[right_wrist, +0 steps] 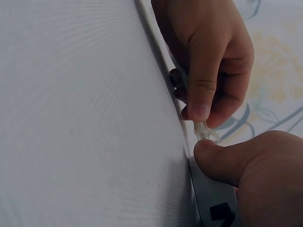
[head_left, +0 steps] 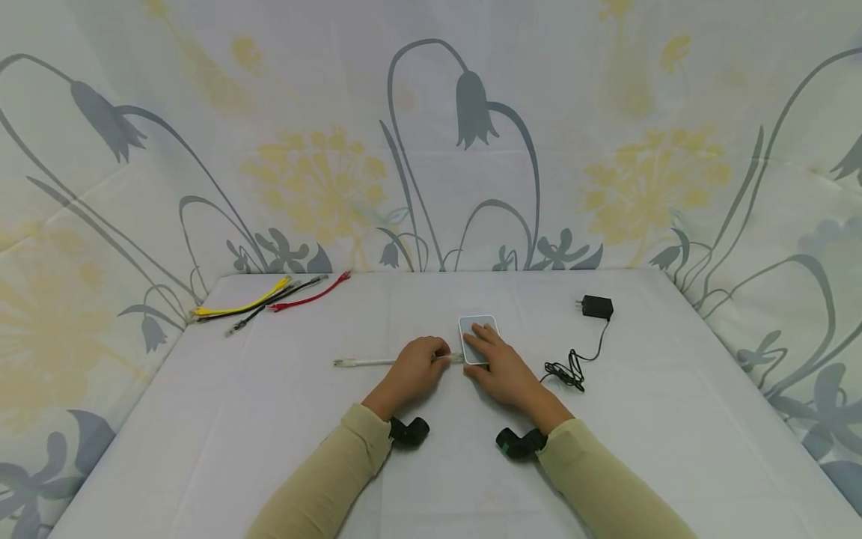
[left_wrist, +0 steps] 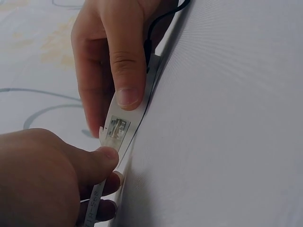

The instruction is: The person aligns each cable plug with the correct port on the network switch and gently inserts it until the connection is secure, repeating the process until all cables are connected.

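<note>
Sleeves (head_left: 319, 471) nearest, both on the near side of the white box (head_left: 477, 320). Which way's the white cable (head_left: 373, 363)?

Left of the box, long axis pointing at its side. Clear plug (left_wrist: 112, 142) right up at the box's edge; seated or not — can't tell.

Hands?

Left hand (head_left: 416, 368) nearer the plug, thumb and fingers pinching the cable there. Right hand (head_left: 501, 370) curled over the box — thumb on the side by the plug.

Writing?

Small print on the cable, maybe "568", partly covered. No brand readable.
</note>
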`<move>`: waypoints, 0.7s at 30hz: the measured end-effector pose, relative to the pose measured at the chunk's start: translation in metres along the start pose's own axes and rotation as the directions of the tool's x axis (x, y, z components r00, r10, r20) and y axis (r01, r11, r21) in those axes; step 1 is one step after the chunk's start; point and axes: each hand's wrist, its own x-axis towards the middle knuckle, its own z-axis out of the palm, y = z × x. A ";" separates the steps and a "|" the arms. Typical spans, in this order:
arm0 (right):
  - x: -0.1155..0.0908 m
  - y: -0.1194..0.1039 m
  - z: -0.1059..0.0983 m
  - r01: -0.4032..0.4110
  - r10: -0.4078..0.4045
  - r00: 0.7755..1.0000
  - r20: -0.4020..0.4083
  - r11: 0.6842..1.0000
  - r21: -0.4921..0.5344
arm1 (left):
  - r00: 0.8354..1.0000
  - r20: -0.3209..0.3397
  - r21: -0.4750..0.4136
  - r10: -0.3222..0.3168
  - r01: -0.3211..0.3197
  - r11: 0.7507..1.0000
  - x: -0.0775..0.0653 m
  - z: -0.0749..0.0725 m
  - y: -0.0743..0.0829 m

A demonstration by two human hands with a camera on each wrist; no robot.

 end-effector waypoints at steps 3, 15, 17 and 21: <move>0.000 0.000 0.000 0.003 -0.003 1.000 -0.007 1.000 -0.001 | 1.000 -0.004 0.002 -0.001 0.001 1.000 0.000 0.001 0.000; 0.001 -0.001 0.000 -0.007 0.007 1.000 -0.010 1.000 0.003 | 1.000 -0.001 -0.014 0.001 -0.001 1.000 0.001 0.000 0.002; 0.000 -0.002 0.000 -0.013 0.013 1.000 -0.008 1.000 0.005 | 1.000 -0.002 -0.012 0.002 -0.002 1.000 0.000 -0.001 0.003; 0.000 -0.002 0.000 -0.016 0.016 1.000 -0.009 1.000 0.009 | 1.000 -0.001 -0.011 -0.004 0.004 1.000 0.000 -0.001 0.003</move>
